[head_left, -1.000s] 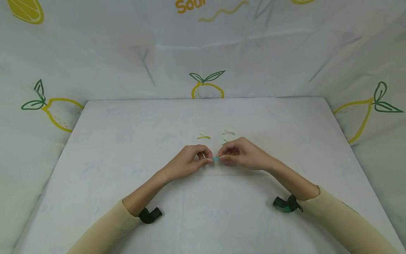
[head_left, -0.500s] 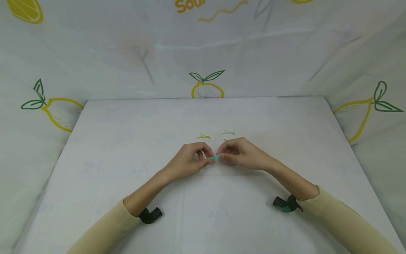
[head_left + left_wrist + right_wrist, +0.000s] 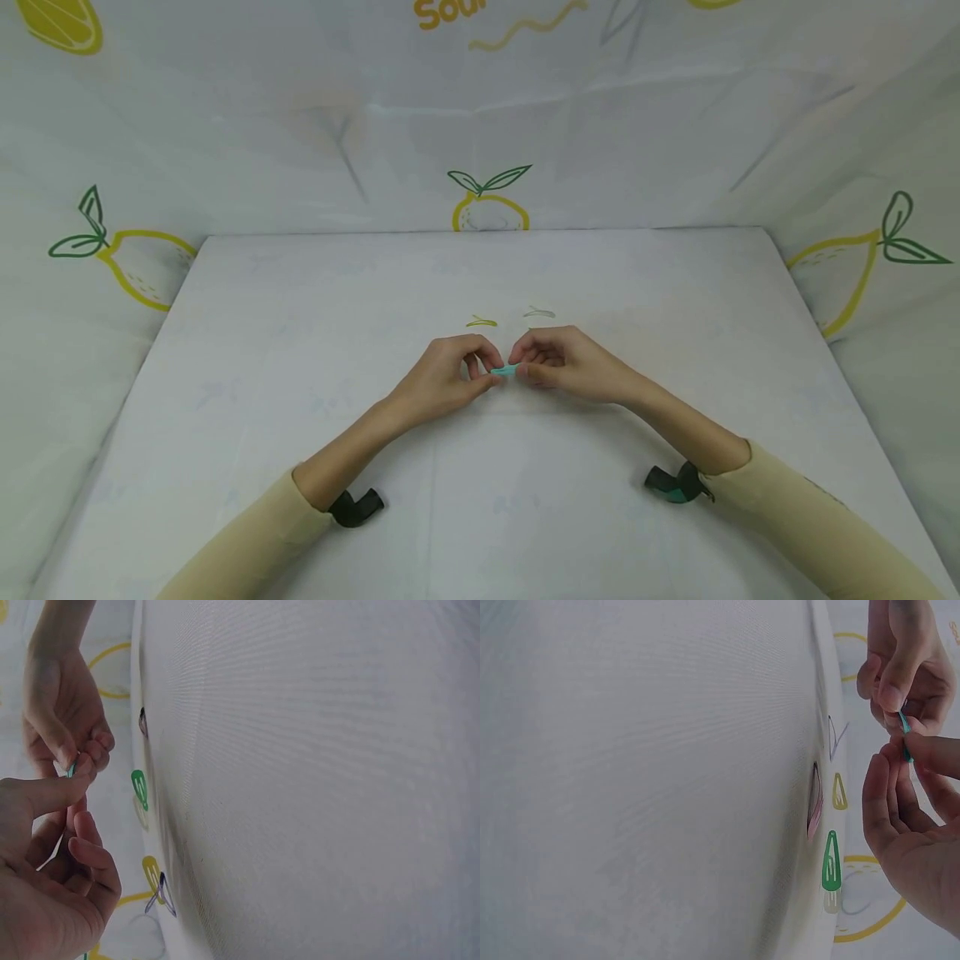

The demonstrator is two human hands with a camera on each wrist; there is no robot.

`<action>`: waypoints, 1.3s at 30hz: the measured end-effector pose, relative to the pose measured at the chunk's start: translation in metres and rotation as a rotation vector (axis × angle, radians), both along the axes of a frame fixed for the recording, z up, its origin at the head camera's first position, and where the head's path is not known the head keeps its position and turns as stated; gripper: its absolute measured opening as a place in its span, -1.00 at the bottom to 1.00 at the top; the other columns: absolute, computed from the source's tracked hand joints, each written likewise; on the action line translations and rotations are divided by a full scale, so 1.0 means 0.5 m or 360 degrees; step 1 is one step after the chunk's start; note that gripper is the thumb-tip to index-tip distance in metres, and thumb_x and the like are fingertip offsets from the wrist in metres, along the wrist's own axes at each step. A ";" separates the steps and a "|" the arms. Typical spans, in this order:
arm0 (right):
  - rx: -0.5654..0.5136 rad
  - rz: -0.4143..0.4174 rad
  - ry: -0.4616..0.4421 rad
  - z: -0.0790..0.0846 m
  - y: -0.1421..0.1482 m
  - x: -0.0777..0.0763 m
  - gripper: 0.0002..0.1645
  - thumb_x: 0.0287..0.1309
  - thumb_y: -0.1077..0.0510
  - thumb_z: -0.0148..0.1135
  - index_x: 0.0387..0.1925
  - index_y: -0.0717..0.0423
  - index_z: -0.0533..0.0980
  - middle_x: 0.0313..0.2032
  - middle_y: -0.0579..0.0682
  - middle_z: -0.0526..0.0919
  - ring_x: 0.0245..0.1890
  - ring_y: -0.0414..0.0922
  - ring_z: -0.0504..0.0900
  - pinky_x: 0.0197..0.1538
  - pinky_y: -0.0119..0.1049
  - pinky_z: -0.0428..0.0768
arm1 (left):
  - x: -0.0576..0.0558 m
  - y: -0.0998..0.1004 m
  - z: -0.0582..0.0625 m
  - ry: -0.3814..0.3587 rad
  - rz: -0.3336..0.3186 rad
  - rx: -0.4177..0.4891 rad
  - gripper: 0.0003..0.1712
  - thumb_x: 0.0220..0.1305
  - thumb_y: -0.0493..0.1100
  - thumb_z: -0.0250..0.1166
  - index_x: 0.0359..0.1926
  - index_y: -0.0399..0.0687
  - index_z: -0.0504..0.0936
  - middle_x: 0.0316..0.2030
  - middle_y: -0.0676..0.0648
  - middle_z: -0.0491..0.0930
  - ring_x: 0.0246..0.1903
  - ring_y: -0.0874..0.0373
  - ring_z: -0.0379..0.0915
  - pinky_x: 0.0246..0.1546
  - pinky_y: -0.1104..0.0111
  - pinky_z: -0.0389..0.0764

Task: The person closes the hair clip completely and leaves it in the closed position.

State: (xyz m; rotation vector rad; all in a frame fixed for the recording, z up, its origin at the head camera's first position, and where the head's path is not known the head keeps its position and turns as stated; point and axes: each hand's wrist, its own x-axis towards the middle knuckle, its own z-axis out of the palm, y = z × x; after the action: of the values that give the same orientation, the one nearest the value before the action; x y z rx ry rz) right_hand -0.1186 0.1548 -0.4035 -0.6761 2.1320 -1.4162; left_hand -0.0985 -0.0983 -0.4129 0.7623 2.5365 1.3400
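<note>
A small teal snap hair clip point(image 3: 505, 370) is stretched between my two hands, close over the white table. My left hand point(image 3: 456, 371) pinches its left end between thumb and fingertips. At the other end, my right hand point(image 3: 566, 363) grips it the same way, its remaining fingers curled in. The fingertips cover both ends of the clip. In the right wrist view, a green clip point(image 3: 831, 860), a yellow clip point(image 3: 839, 791) and a pink clip point(image 3: 815, 801) lie on the table near the hands.
Past my hands, a yellow clip point(image 3: 482, 322) and a pale grey clip point(image 3: 539, 312) lie on the table. A dark purple clip point(image 3: 161, 896) shows in the left wrist view. White cloth walls point(image 3: 262, 150) with lemon prints enclose the back and sides.
The teal clip has risen slightly in the head view, and more of it shows between the fingers. My right hand has shifted slightly left, covering more of the green clip behind it.
</note>
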 end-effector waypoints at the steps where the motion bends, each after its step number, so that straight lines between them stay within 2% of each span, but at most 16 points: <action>1: -0.0002 -0.0005 0.0005 -0.001 0.000 0.000 -0.79 0.41 0.36 0.30 0.01 0.16 0.68 -0.18 0.25 0.73 -0.24 0.09 0.68 -0.14 -0.41 0.67 | 0.000 0.000 0.000 0.0001 0.0001 -0.0002 -0.85 0.31 -0.35 0.48 -0.18 -0.03 0.77 -0.23 0.02 0.81 -0.37 0.27 0.57 -0.26 0.47 0.58; 4: -0.0002 -0.0017 0.0021 -0.002 0.000 0.001 -0.79 0.40 0.36 0.33 0.00 0.16 0.70 -0.18 0.22 0.74 -0.24 0.06 0.69 -0.14 -0.42 0.68 | 0.000 0.000 -0.001 0.0006 0.0005 -0.0008 -0.86 0.31 -0.33 0.49 -0.18 -0.03 0.78 -0.25 0.03 0.81 -0.38 0.28 0.56 -0.28 0.47 0.56; 11: 0.0067 -0.0064 0.0124 -0.003 -0.004 0.003 -0.79 0.30 0.29 0.49 -0.04 0.13 0.72 -0.25 0.04 0.75 -0.25 -0.15 0.69 -0.08 -0.43 0.69 | 0.000 0.000 -0.001 0.0016 0.0020 -0.0021 -0.87 0.30 -0.33 0.49 -0.17 -0.06 0.78 -0.25 0.02 0.81 -0.40 0.29 0.55 -0.30 0.49 0.55; 21: 0.0209 -0.0086 0.0301 -0.006 -0.007 0.006 -0.80 0.27 0.26 0.52 -0.09 0.05 0.73 -0.26 -0.09 0.78 -0.23 -0.15 0.72 -0.04 -0.41 0.68 | 0.000 -0.002 -0.004 0.0009 0.0042 -0.0046 -0.90 0.31 -0.30 0.48 -0.19 -0.04 0.78 -0.28 0.05 0.80 -0.41 0.31 0.55 -0.31 0.48 0.55; 39: 0.0245 -0.0080 0.0394 -0.006 -0.007 0.008 -0.83 0.23 0.25 0.56 -0.17 0.00 0.76 -0.34 -0.15 0.76 -0.29 -0.20 0.70 -0.06 -0.38 0.68 | -0.005 -0.004 -0.001 -0.0065 0.0045 -0.0115 -0.94 0.32 -0.28 0.49 -0.21 -0.06 0.79 -0.37 0.07 0.76 -0.43 0.26 0.54 -0.37 0.48 0.49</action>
State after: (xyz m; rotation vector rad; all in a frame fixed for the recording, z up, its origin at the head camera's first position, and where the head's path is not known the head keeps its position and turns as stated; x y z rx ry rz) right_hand -0.1146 0.1513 -0.4066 -0.7766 2.4353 -1.2302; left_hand -0.1008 -0.1003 -0.4134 0.6809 2.5580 1.2516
